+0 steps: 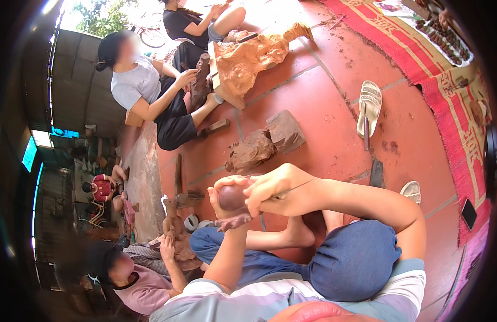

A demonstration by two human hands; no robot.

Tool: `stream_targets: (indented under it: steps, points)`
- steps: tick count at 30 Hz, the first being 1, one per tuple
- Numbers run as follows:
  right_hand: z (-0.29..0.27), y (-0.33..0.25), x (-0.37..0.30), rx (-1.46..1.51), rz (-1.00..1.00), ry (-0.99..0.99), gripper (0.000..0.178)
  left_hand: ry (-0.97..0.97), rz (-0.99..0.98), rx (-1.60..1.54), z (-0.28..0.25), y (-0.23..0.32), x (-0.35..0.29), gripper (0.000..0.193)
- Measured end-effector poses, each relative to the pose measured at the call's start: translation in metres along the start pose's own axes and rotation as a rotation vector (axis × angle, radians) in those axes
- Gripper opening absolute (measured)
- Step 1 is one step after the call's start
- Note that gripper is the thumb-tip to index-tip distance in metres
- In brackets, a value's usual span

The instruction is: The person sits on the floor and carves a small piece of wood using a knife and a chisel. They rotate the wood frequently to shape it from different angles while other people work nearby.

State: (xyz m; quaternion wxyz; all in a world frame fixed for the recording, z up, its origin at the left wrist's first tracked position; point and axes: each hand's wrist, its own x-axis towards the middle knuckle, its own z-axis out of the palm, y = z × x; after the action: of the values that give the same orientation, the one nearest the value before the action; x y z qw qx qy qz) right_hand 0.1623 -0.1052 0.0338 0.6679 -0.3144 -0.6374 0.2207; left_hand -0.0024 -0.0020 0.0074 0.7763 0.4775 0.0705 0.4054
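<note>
My left hand (214,199) is wrapped round a reddish-brown carved wooden piece (233,197), held up in front of my bent legs. The piece has a smooth, rounded, ball-like top, and a knobbly carved edge (233,221) shows below it. My right hand (280,189) comes in from the right with its fingers curled and pressed together against the ball's right side. Whatever those fingers pinch, if anything, is hidden. Beyond both hands, a rough brown wood lump (252,151) and a squared wood block (285,132) lie on the red tiles.
A beige sandal (371,99) and a dark flat-bladed tool (376,173) lie to the right. Further right are a red patterned mat (439,107) and a black phone (469,214). A large orange-brown carving (254,59) lies beyond. People work at the left, one close by (144,287).
</note>
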Motion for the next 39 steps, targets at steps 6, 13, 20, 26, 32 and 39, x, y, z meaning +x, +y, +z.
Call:
stream_targets:
  steps: [6,13,20,26,32,39]
  points:
    - [-0.041,0.006,-0.002,-0.068,-0.027,0.345,0.010,0.046,-0.004,0.052,-0.001,0.000,0.001,0.049]
    - [-0.013,0.000,-0.003,-0.006,0.140,0.016,0.009,0.004,0.020,0.037,-0.002,0.000,0.003,0.050]
    - [-0.011,-0.010,0.003,-0.001,0.047,-0.044,0.008,0.057,-0.009,-0.002,0.006,0.001,0.000,0.051]
    - [-0.046,0.007,-0.001,-0.181,-0.093,0.353,0.010,0.091,0.009,0.037,0.002,0.001,-0.002,0.051]
    - [-0.022,-0.002,-0.007,0.028,0.083,0.119,0.011,0.044,0.034,0.025,-0.002,-0.004,0.003,0.053]
    - [-0.014,-0.004,-0.011,0.146,0.115,0.015,0.012,-0.007,0.051,0.027,-0.002,-0.003,0.001,0.051]
